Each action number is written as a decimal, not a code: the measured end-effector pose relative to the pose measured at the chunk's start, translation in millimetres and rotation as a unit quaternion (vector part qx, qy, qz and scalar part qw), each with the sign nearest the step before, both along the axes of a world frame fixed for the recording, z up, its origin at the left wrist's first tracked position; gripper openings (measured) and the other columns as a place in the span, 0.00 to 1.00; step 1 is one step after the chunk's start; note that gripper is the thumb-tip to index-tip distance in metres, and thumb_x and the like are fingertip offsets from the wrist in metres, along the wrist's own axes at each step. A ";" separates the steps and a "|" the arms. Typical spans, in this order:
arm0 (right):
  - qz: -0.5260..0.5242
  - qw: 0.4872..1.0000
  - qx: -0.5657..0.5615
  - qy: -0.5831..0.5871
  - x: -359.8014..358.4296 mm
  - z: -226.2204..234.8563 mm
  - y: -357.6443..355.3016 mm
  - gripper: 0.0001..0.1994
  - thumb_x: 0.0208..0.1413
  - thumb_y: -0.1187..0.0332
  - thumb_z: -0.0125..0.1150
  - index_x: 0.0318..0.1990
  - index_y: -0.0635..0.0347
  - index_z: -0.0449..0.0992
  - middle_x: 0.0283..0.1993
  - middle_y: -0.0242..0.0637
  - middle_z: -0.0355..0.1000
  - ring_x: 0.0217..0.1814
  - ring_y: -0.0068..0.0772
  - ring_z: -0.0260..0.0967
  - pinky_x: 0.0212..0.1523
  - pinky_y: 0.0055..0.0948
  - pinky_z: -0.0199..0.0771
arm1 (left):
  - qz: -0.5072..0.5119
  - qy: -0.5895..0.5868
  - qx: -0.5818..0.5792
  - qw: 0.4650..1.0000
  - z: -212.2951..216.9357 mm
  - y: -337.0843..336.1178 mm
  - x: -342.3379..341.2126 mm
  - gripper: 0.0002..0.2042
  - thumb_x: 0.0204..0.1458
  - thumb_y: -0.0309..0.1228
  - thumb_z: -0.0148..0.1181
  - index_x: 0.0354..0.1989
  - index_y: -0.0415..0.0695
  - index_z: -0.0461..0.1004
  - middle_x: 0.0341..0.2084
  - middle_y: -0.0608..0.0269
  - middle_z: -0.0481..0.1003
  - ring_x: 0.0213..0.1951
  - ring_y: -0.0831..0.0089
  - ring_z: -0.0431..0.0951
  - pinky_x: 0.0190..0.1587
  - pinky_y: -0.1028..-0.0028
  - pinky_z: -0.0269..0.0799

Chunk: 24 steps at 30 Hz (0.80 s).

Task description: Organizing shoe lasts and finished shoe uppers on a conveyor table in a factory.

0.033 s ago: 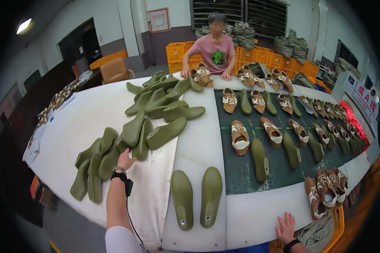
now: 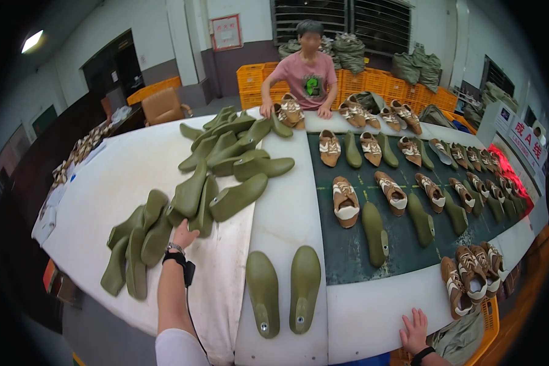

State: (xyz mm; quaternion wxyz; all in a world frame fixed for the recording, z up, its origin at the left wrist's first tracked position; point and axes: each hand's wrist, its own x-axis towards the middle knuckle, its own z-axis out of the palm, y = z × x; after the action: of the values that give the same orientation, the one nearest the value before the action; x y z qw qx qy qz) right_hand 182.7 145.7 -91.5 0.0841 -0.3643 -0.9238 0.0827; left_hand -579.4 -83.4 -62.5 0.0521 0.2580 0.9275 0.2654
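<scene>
**Left hand [image 2: 183, 236] at the near side of a heap of olive-green shoe lasts [image 2: 190, 190]**

Nearest us, at the lower right, our right hand [image 2: 414, 332] lies palm-down, fingers spread, on the white tabletop [image 2: 360, 320]. To its right, brown-and-white sneakers [image 2: 468, 272] stand in a cluster at the table's edge, near an orange crate [image 2: 490, 329]. Well to its left, a separate pair of lasts [image 2: 305, 283] lies side by side, ringed holes toward us.

Farther in, our left hand reaches the heap: a last lies just beyond its fingertips, others close on its left, more to the right and beyond. We cannot tell whether the fingers grip the last or merely touch it.

Across the green belt [image 2: 348, 262], right of the heap, sneakers and lasts alternate in rows. At the far edge we see a co-worker in a pink T-shirt [image 2: 300, 74], both arms lowered to the table; stacked orange crates [image 2: 250, 77] stand behind.
</scene>
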 end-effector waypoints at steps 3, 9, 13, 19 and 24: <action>-0.016 1.000 -0.002 0.005 6.6 -0.8 -2.7 0.24 0.41 0.62 0.58 0.50 0.58 0.70 0.62 0.56 0.52 0.64 0.63 0.46 0.62 0.59 0.42 | 0.043 -0.115 0.040 0.992 -24.2 36.3 -3.2 0.42 0.39 0.44 0.66 0.60 0.31 0.55 0.55 0.38 0.62 0.58 0.49 0.62 0.59 0.65 0.60; -0.006 1.000 0.009 -0.011 3.8 -3.5 -4.8 0.23 0.41 0.60 0.59 0.49 0.55 0.72 0.61 0.54 0.54 0.64 0.62 0.47 0.62 0.58 0.45 | 0.203 -0.022 -0.036 0.978 -41.3 52.6 15.6 0.48 0.33 0.47 0.66 0.66 0.50 0.48 0.52 0.34 0.61 0.53 0.43 0.64 0.56 0.59 0.64; -0.005 1.000 0.001 -0.009 -1.4 4.9 -3.4 0.23 0.44 0.58 0.58 0.51 0.52 0.71 0.61 0.52 0.54 0.64 0.60 0.47 0.62 0.57 0.45 | 0.186 -0.008 -0.073 0.980 -23.2 30.4 48.0 0.47 0.33 0.43 0.67 0.66 0.54 0.50 0.46 0.39 0.65 0.47 0.45 0.70 0.52 0.59 0.67; 0.003 0.999 0.035 0.014 -6.1 3.3 -0.9 0.22 0.45 0.56 0.59 0.50 0.48 0.72 0.60 0.50 0.56 0.63 0.58 0.49 0.61 0.57 0.46 | 0.042 -0.051 -0.016 0.998 -41.4 -101.1 123.8 0.48 0.30 0.39 0.69 0.65 0.50 0.50 0.45 0.36 0.65 0.48 0.45 0.68 0.52 0.61 0.66; -0.005 0.999 0.044 0.028 -3.5 3.8 -3.2 0.22 0.46 0.57 0.59 0.50 0.47 0.72 0.60 0.47 0.57 0.63 0.55 0.50 0.61 0.55 0.47 | 0.024 0.200 -0.088 0.975 -10.8 -155.0 242.6 0.46 0.27 0.28 0.67 0.63 0.46 0.53 0.53 0.32 0.54 0.55 0.40 0.56 0.58 0.57 0.56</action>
State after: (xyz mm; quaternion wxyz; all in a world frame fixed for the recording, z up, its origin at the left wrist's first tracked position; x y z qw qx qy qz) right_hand 179.1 142.5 -87.7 0.1260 -0.3622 -0.9221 0.0519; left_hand -336.8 -238.3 -73.3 -0.1187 0.2783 0.9447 0.1267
